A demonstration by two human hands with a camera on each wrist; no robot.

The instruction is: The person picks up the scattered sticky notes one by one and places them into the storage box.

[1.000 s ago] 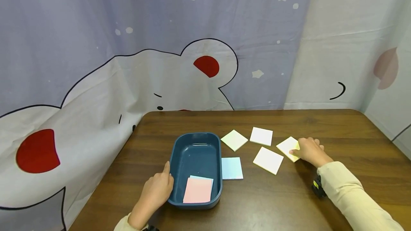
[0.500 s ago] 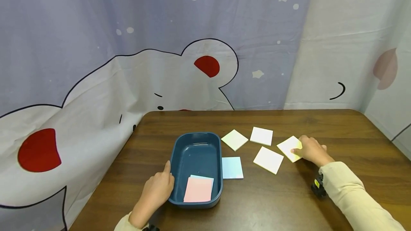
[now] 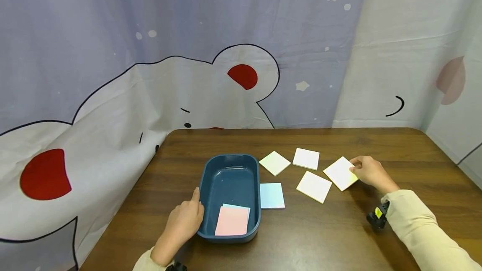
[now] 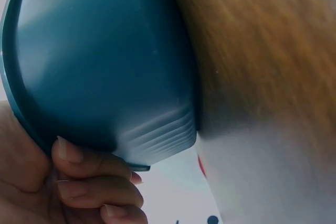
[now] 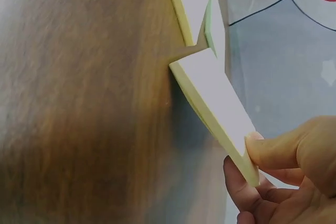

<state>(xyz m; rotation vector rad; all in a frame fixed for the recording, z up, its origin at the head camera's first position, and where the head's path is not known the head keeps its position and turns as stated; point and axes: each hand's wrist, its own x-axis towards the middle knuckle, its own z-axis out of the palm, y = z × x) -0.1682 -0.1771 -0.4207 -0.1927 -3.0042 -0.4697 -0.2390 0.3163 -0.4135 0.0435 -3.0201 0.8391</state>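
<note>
Yellow plain pad (image 5: 219, 95) in right hand (image 3: 373, 174)

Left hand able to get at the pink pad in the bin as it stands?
Likely yes: the left hand is at the left side of the bin, and the pink pad lies uncovered inside, at the near end. It would probably only need to lift over that side.

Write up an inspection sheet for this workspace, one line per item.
Surface: brown wood-grain table.
Job's things: blue tub containing a pink square partly covering a pale blue square; outside it, a green pad, a light blue pad, two whitish pads and a pale yellow-edged pad.
Clutter: nothing seen.
Hands: left hand holds the tub's side; right hand pinches the yellow-edged pad, tilted.
Cables: nothing seen.
Surroundings: printed cloth behind the table.
</note>
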